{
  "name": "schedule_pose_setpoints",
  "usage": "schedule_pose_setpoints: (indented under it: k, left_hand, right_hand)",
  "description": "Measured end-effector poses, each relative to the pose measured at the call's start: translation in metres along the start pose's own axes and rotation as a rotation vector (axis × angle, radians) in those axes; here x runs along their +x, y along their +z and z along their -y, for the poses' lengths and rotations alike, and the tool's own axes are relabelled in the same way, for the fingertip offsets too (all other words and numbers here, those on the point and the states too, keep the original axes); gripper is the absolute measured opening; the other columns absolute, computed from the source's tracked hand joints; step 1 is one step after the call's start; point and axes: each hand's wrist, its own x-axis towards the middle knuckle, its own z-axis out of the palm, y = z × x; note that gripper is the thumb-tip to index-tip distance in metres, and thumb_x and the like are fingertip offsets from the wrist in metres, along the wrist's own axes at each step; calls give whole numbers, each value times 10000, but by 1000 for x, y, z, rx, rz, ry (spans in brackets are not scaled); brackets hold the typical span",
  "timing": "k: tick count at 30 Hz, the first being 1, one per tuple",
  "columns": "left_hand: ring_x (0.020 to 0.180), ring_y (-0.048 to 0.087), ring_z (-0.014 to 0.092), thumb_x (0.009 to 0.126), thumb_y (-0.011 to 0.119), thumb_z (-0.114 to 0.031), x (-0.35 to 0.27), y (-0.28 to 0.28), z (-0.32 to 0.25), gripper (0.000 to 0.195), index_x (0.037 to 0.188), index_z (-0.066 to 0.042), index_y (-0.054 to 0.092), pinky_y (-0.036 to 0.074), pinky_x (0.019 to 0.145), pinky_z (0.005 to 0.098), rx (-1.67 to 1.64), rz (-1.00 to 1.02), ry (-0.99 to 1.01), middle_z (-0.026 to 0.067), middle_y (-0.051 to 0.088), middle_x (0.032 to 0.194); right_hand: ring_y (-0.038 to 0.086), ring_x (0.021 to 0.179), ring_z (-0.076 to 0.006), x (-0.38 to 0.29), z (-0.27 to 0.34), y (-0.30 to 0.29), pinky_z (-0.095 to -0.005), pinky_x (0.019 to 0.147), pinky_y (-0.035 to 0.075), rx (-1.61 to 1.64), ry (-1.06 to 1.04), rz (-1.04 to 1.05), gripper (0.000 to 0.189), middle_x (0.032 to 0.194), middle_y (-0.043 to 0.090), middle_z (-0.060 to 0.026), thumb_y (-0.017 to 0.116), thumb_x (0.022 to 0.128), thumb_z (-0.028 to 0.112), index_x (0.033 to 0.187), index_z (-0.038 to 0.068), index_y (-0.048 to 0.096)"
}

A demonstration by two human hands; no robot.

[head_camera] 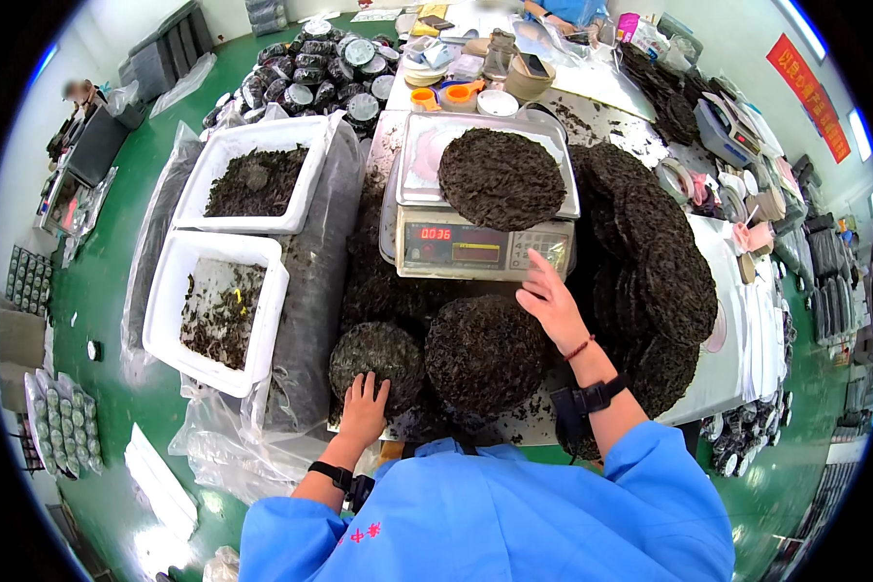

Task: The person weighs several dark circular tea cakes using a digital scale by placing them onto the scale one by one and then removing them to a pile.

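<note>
My left hand (364, 412) lies palm down, fingers spread, on the near edge of a small round cake of dried dark seaweed (376, 364). To its right is a larger, darker round seaweed cake (484, 355). My right hand (551, 295) is raised with fingers apart and holds nothing; it hovers just in front of the keypad of a digital weighing scale (447, 247). A flat seaweed disc (503, 179) sits on the scale's steel pan (420, 182), overhanging its front edge. The scale's red readout is lit.
Overlapping seaweed discs (669, 254) are piled right of the scale. Two white plastic tubs (161, 305) with seaweed scraps stand at left. Wrapped round packs (320, 69) are heaped beyond. Orange cups (425, 99) and a glass jar (499, 54) stand behind the scale. Another person's hand (559, 24) is at the far end.
</note>
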Motion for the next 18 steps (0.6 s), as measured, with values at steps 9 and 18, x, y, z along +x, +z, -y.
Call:
schedule_pose_setpoints:
  k: [9,18]
  left_hand:
    - [1329,318,426,652,753,-170,-1,-3,-3,819,1396,-108,416,312,1080,507,-18,42,-28,219,350,1440]
    - [1326,319,427,660,754,-212,2,-2,2,818,1400,-128,416,336,1064,510,43,83,2,217,345,1442]
  right_hand:
    - [468,1236,-229,58,40,32,-346,934,456,411,91,40,803,1517,276,-142,646,922,172,1543,265,145]
    - [585,813,-114,85,23,19,-312,794,573,616,-97,-355,337,1096,590,-36,539,977,134,1299,35,557]
